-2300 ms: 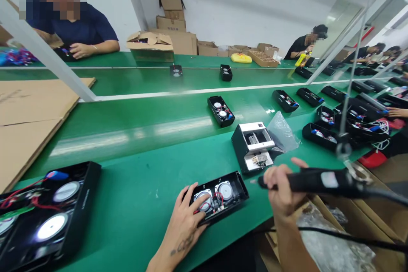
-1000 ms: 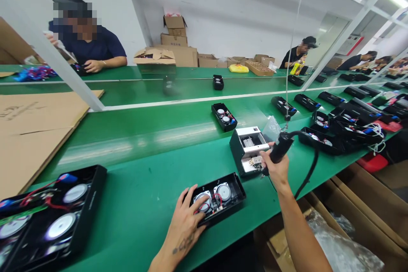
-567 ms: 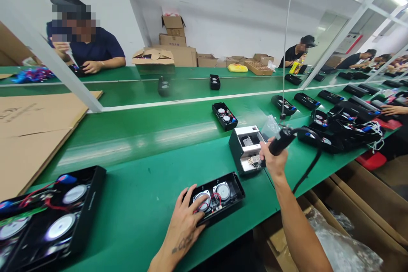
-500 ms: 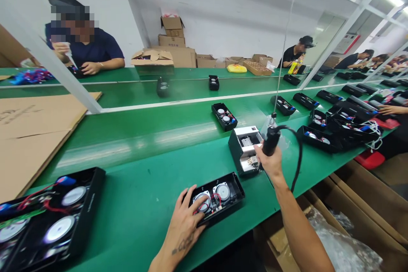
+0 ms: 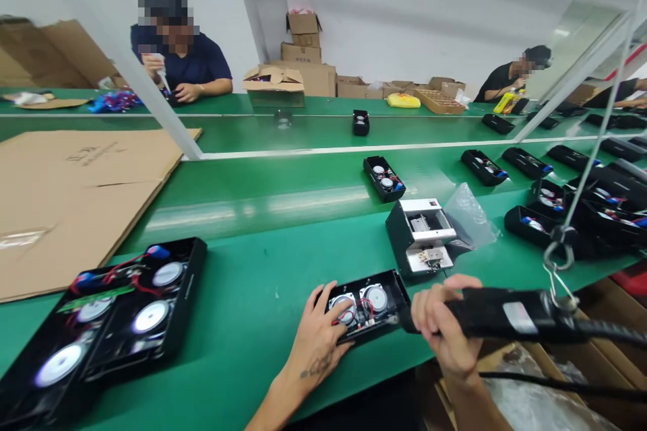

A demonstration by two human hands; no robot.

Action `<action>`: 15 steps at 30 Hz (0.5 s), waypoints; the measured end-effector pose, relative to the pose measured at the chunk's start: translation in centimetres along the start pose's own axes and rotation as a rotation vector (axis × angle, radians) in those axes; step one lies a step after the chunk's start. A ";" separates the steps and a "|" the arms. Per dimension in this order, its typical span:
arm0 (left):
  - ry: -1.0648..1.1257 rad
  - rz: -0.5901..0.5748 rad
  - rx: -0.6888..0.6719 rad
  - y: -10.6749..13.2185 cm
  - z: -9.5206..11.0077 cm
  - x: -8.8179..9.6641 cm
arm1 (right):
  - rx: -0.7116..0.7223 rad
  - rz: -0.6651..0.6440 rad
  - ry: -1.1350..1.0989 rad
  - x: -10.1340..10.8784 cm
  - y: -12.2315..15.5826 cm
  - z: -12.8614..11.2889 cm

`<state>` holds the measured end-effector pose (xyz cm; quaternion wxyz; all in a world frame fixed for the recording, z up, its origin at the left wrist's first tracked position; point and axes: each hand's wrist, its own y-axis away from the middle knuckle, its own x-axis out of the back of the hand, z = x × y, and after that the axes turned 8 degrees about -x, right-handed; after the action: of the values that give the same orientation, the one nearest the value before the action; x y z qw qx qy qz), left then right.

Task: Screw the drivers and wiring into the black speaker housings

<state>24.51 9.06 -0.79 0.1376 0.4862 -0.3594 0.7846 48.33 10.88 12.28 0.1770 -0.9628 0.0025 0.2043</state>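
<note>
A black speaker housing (image 5: 398,291) lies open side up on the green bench, with two round speakers (image 5: 375,298) and red wires inside. My left hand (image 5: 319,333) grips its left end, fingers reaching over one speaker and thumb along the near wall. In my closed right hand (image 5: 449,326) is a black electric screwdriver (image 5: 498,313), held nearly level and hung from a hook (image 5: 559,256). The driver's front end is by the housing's right end; whether its tip touches anything, I cannot tell. Just behind stands a screw feeder (image 5: 399,246).
Open speaker housings (image 5: 195,283) lie at the left, beside a cardboard sheet (image 5: 96,182). More housings (image 5: 484,167) stand along the belt (image 5: 283,185) and crowd the right. A clear plastic bag (image 5: 470,215) touches the feeder. Across the belt, a person (image 5: 182,60) works.
My right hand has brought the screwdriver from upright at the feeder down and nearer, turning it almost level beside the housing. My left hand keeps its hold, while the view has swung left.
</note>
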 end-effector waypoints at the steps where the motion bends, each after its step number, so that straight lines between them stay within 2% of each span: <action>1: -0.002 -0.008 -0.005 0.0 0.1 0.1 | -0.003 -0.058 -0.021 -0.9 0.7 0.7; 4: -0.012 -0.002 -0.021 -0.1 0.4 0.4 | -0.054 -0.188 -0.024 -2.6 2.3 2.9; 7: -0.015 0.010 -0.016 -0.2 0.7 0.6 | -0.123 -0.244 0.005 -3.5 3.1 4.4; 15: 0.008 -0.012 0.011 -0.1 0.7 0.1 | -0.178 -0.226 0.093 -4.5 3.0 5.4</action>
<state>25.00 8.64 -0.45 0.1411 0.4859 -0.3514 0.7877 41.88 9.66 8.38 0.1127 -0.9772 -0.1158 0.1375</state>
